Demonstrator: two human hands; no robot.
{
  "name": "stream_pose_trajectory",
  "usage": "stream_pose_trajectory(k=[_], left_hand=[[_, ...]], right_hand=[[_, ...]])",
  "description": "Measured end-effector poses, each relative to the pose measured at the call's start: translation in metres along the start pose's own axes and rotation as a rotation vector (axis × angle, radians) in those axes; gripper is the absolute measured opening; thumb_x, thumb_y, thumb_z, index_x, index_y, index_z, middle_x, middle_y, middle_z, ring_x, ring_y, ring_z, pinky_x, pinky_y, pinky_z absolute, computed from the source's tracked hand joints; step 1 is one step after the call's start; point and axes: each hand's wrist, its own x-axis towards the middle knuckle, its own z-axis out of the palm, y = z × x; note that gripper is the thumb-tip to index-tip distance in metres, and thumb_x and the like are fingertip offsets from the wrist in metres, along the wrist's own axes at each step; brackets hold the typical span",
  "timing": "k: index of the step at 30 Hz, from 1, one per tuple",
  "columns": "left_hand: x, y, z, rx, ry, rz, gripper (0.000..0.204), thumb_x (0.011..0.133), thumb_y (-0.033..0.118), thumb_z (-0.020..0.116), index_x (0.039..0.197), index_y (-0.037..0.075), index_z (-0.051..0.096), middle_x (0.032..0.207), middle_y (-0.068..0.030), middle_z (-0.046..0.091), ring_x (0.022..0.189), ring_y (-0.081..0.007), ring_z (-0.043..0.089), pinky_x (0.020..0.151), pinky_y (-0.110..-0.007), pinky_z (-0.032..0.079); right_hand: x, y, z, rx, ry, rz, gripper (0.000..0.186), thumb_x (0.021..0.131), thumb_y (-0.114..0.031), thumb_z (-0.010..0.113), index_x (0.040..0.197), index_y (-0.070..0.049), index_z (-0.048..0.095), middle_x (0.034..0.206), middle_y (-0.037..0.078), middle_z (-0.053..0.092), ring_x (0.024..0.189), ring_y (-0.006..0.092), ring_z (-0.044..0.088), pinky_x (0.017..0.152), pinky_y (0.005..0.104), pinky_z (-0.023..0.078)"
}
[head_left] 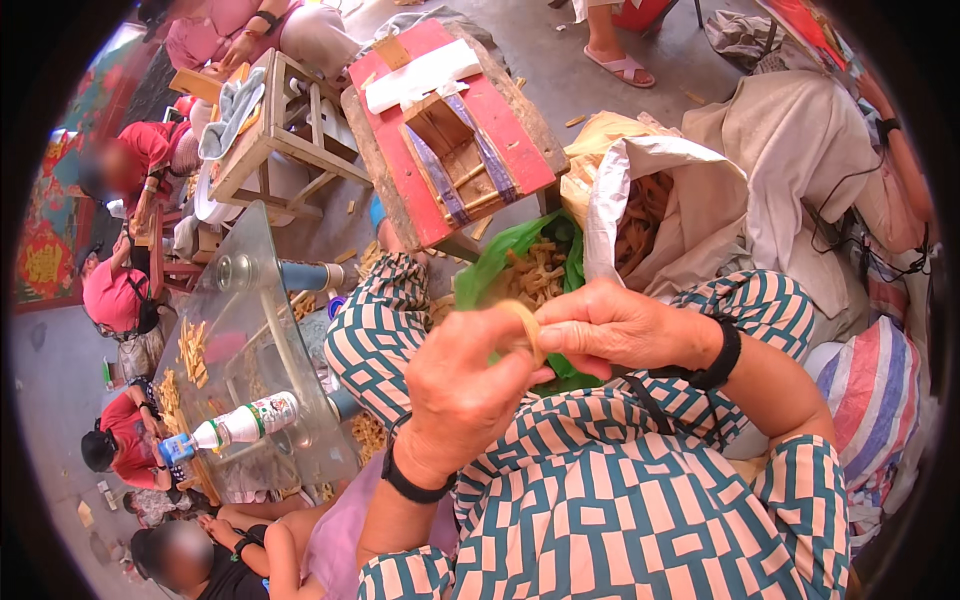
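Fingers [572, 338] of the left hand [460, 375] and the right hand [632, 325] pinch a bent, thin yellow strip [531, 325], at eleven o'clock from the patterned top [640, 510]. Bend it too hard and it might crack — loosen the pinch and it might slip. It could then drop toward the green bag [481, 276] at twelve o'clock (yellow pieces [538, 268] inside) and get lost.

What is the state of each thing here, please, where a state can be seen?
Left hand: closed on the yellow strip
Right hand: pinching the same strip
Yellow strip: bent into a curve
Green bag: open, pale pieces inside
White sack: open, brown pieces inside
Striped bag: bulging
Grey-blue cloth: draped
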Motion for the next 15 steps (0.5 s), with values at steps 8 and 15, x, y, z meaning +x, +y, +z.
stream_pose_trajectory(k=[8, 15], left_hand=[[-0.003, 0.002, 0.018, 0.211, 0.210, 0.123, 0.017, 0.076, 0.013, 0.076, 0.092, 0.011, 0.072, 0.123, -0.0086, 0.066, 0.111, -0.0275, 0.062, 0.093, -0.043, 0.051], [-0.013, 0.005, 0.012, 0.249, 0.312, -0.050, 0.015, 0.080, 0.008, 0.072, 0.095, 0.009, 0.073, 0.132, -0.0146, 0.064, 0.128, -0.0356, 0.053, 0.115, -0.052, 0.030]], right_hand=[[-0.002, 0.019, 0.007, 0.658, 0.191, 0.063, 0.013, 0.097, -0.019, 0.068, 0.094, -0.007, 0.067, 0.064, -0.005, 0.053, 0.047, 0.0017, 0.040, 0.043, 0.0189, 0.029], [0.002, 0.016, 0.015, 0.611, 0.052, 0.063, 0.018, 0.096, -0.027, 0.069, 0.095, -0.009, 0.065, 0.074, -0.002, 0.056, 0.062, 0.0062, 0.051, 0.053, 0.0199, 0.038]])
